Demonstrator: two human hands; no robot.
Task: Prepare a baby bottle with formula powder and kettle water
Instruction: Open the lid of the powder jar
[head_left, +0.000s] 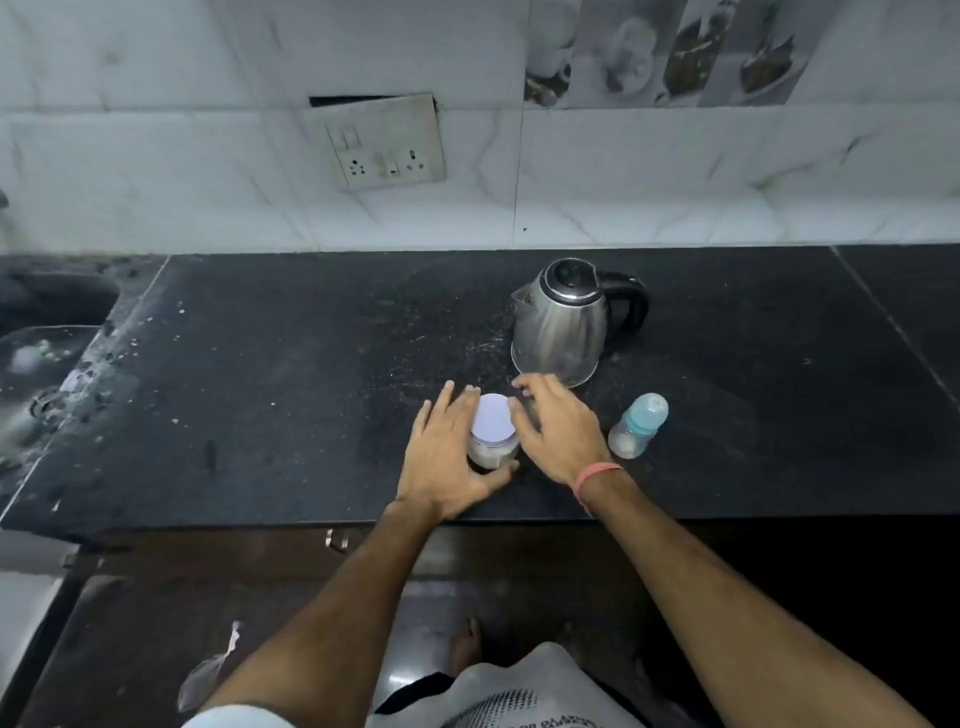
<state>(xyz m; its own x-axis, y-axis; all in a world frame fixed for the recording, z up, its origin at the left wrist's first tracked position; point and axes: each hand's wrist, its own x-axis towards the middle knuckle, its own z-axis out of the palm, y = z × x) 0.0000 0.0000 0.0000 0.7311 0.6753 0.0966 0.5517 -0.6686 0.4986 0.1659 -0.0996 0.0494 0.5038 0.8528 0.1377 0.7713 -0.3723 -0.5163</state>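
A small clear jar of white formula powder (492, 447) with a white lid stands on the black counter (270, 374) near its front edge. My left hand (447, 457) cups the jar from the left, with the thumb wrapped round its front base and the fingers along its side. My right hand (558, 431) hovers at the lid's right edge, fingers spread and holding nothing. A capped baby bottle (638, 425) with a blue collar stands upright to the right of my right hand. The steel kettle (563, 322) with a black handle stands just behind the jar.
A sink (36, 364) lies at the far left of the counter. A switch and socket plate (382, 143) sits on the tiled wall behind. White specks are scattered on the counter around the kettle. The counter's front edge runs just below my wrists.
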